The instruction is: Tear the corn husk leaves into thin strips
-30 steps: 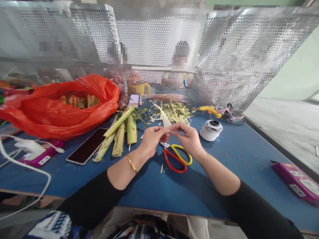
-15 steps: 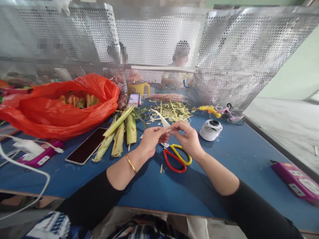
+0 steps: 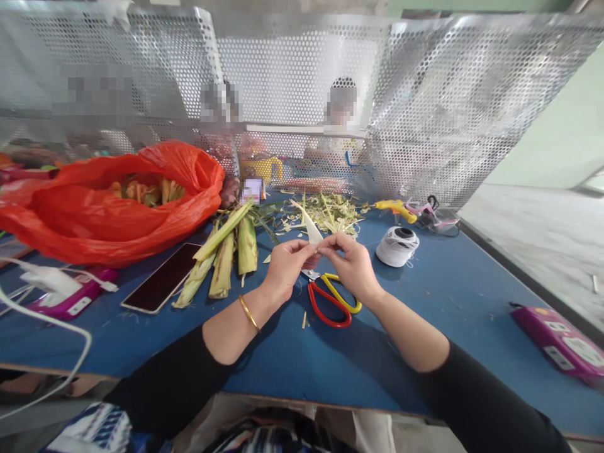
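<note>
Both the left hand [image 3: 284, 269] and right hand [image 3: 353, 264] pinch a pale pointed piece [image 3: 312, 231] at centre frame. Work on it seems unfinished; shreds [image 3: 338, 212] lie piled above, green stalks [image 3: 247, 245] left of centre.

scissor handles [image 3: 330, 295]: red, yellow | held piece [image 3: 313, 233]: pale, perhaps cream | spool [image 3: 396, 250]: white | bag [image 3: 113, 234]: orange-red | table [image 3: 292, 362]: blue
</note>
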Tool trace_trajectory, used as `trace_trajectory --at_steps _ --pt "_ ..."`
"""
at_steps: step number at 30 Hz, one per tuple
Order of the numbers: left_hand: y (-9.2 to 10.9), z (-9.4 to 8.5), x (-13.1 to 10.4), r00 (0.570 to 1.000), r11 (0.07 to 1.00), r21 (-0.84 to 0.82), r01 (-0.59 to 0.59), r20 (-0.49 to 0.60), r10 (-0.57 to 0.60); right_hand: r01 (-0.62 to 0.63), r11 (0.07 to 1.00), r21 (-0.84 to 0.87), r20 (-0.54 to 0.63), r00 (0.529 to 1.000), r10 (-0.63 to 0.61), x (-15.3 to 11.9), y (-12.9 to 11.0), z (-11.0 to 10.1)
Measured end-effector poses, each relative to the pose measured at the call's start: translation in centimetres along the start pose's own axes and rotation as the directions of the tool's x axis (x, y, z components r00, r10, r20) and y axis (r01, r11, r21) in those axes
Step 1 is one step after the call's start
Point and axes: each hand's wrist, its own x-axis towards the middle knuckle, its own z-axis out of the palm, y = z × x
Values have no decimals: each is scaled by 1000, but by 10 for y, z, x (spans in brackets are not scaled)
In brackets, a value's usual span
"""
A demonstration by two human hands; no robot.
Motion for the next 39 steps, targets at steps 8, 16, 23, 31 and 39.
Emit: trace_trajectory --at_steps 8,16,23,31,39 --pt "0 2 -3 992 986 106 -129 4 130 -76 995 68 -24 997 78 1 0 0" --pt "-2 2 -3 993 989 92 -115 17 114 -129 979 156 -94 985 144 2 1 1" --pt "-2 1 0 995 991 97 -95 52 91 -200 942 268 -30 976 216 2 6 2" --pt "-2 -1 2 999 999 -17 39 13 -39 89 995 33 18 996 -90 -1 2 1" --pt "-1 -3 2 996 995 -54 81 30 -80 139 987 -77 7 990 -139 -2 1 1"
